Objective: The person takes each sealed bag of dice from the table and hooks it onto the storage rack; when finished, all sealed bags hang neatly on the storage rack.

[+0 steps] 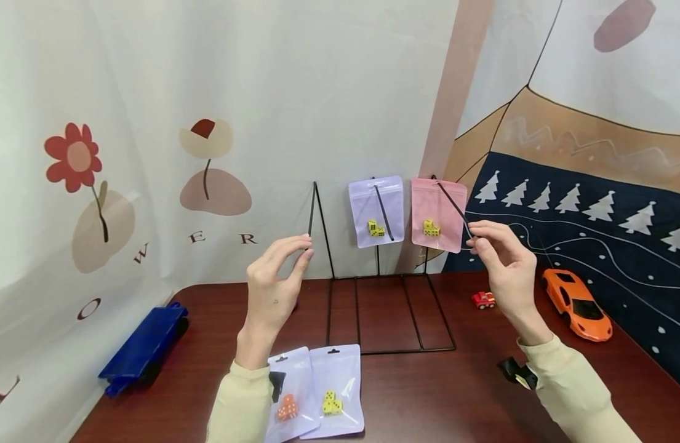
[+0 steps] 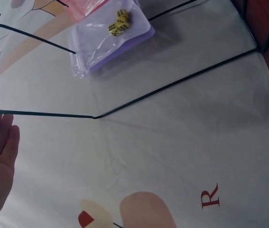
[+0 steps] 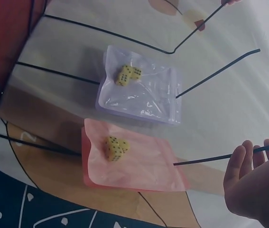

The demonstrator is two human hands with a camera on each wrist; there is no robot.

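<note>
A black wire rack [image 1: 395,352] stands on the table with three long prongs. My left hand [image 1: 276,277] pinches the tip of its left prong [image 2: 44,114], which carries no bag. At the right, my right hand [image 1: 503,264] pinches the tip of the prong threaded through a pink zip bag [image 3: 143,166]. On the middle prong [image 3: 217,73], between my hands, hangs a lilac zip bag [image 1: 362,206]. Yellow dice [image 1: 431,228] show in the pink bag, and more yellow dice [image 1: 376,229] in the hanging lilac one.
Two lilac zip bags lie by my left sleeve, one with orange dice [image 1: 287,408], one with yellow dice [image 1: 332,403]. A blue toy trailer [image 1: 146,344] sits at left. Toward the right are a small red toy car [image 1: 484,300] and an orange toy car [image 1: 578,306]. Printed cloth hangs behind.
</note>
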